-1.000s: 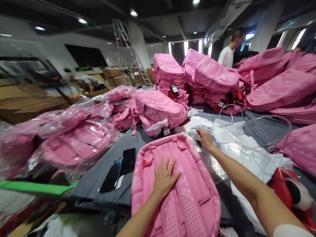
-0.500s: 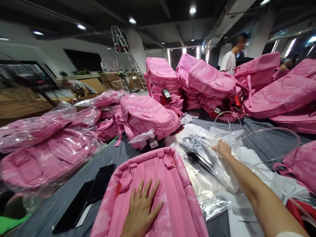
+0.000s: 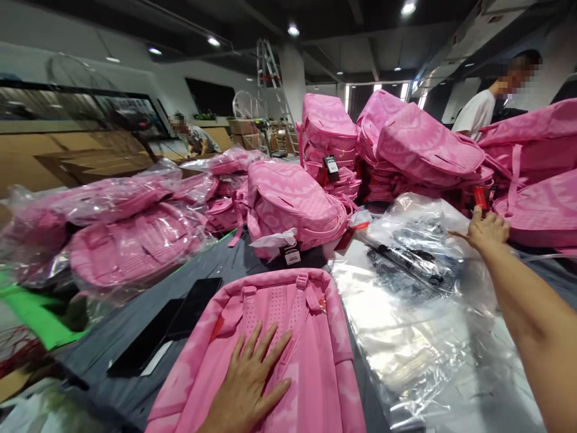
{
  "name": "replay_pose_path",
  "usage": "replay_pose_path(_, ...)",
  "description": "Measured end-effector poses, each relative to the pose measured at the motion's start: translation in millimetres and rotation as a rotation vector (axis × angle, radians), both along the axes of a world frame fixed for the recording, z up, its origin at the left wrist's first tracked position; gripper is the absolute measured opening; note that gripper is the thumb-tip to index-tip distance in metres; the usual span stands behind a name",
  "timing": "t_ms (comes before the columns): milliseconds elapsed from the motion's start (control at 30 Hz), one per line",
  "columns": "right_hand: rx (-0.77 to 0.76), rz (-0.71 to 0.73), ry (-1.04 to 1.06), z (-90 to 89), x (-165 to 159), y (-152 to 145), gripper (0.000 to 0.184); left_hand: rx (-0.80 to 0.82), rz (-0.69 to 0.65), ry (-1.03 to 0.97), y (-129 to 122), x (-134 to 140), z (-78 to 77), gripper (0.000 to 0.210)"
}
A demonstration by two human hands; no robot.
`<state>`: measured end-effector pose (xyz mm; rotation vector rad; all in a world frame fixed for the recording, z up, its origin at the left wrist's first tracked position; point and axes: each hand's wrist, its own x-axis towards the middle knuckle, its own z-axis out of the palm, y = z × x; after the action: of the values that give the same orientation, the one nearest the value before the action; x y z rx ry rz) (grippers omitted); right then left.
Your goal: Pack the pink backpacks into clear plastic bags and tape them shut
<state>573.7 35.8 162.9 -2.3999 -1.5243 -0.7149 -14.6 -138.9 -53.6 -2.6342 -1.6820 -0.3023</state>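
Observation:
My left hand (image 3: 252, 379) lies flat, fingers spread, on the back panel of a pink backpack (image 3: 315, 361) right in front of me. The backpack lies with its straps and perforated padding upward. My right hand (image 3: 489, 231) is stretched out to the right, thumb and fingers apart, at the far right edge of a clear plastic bag (image 3: 419, 337). This bag spreads wide beside the backpack, puffed up at its far end, with black print on it. Whether the fingertips touch the film, I cannot tell.
Pink backpacks (image 3: 424, 144) are piled at the back and right, one with a hang tag (image 3: 293, 255) nearby. Plastic-wrapped backpacks (image 3: 135, 246) lie left. Two black flat devices (image 3: 193, 310) rest on the dark cloth. Two people (image 3: 478, 114) are farther off.
My right hand has moved away and to the right, and the plastic bag now lies spread out wider. The left hand stays on the backpack. The view has turned left.

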Motion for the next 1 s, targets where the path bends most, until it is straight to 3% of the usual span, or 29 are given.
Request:
replay_pose_path(67, 0.082, 0.138, -0.083, -13.2, -34.1, 1.7, 0.059, 0.016, -0.003, -0.007, -0.9, 0.7, 2.0, 0.073)
replay_pose_path(100, 0.050, 0.245, -0.092, -26.3, -58.5, -0.6, 0.051, 0.013, -0.005, -0.010, -1.6, 1.4, 3.9, 0.073)
replay_pose_path(167, -0.126, 0.456, 0.015, -62.4, -112.0, -12.5, 0.039, -0.008, -0.003, -0.019, -3.2, 3.9, 7.9, 0.073)
replay_pose_path(233, -0.336, 0.652, 0.171, -103.8, -157.5, -31.1, 0.044, -0.034, 0.010, -0.032, -4.6, 7.4, 11.2, 0.072)
replay_pose_path(333, -0.441, 0.569, 0.373, -153.2, -191.6, -56.0, 0.041, -0.067, 0.028, -0.063, -5.7, 13.2, 15.3, 0.072)
replay_pose_path(400, -0.488, 0.443, 0.446, -167.4, -197.0, -62.9, 0.025, -0.094, 0.029, -0.087, -6.1, 16.6, 19.0, 0.072)
replay_pose_path(467, -0.523, 0.395, 0.460, -165.3, -198.2, -62.8, 0.008, -0.126, 0.029, -0.111, -7.3, 19.4, 23.7, 0.072)
replay_pose_path(533, -0.501, 0.388, 0.446, -149.8, -199.2, -58.8, 0.012, -0.158, 0.032, -0.133, -10.0, 21.6, 28.0, 0.072)
replay_pose_path(633, -0.357, 0.356, 0.422, -112.8, -199.6, -52.2, 0.015, -0.206, 0.034, -0.169, -15.6, 23.5, 30.8, 0.071)
replay_pose_path(767, -0.174, 0.304, 0.419, -65.7, -197.1, -59.6, 0.031, -0.234, 0.016, -0.249, -19.2, 24.4, 29.1, 0.071)
replay_pose_path(900, -0.161, 0.429, 0.451, -42.0, -197.7, -103.6, 0.018, -0.206, 0.000, -0.300, -17.9, 22.7, 29.7, 0.071)
replay_pose_path(1000, 0.074, 0.625, 0.493, -38.2, -203.0, -156.9, 0.023, -0.158, -0.010, -0.368, -19.2, 22.8, 39.9, 0.069)
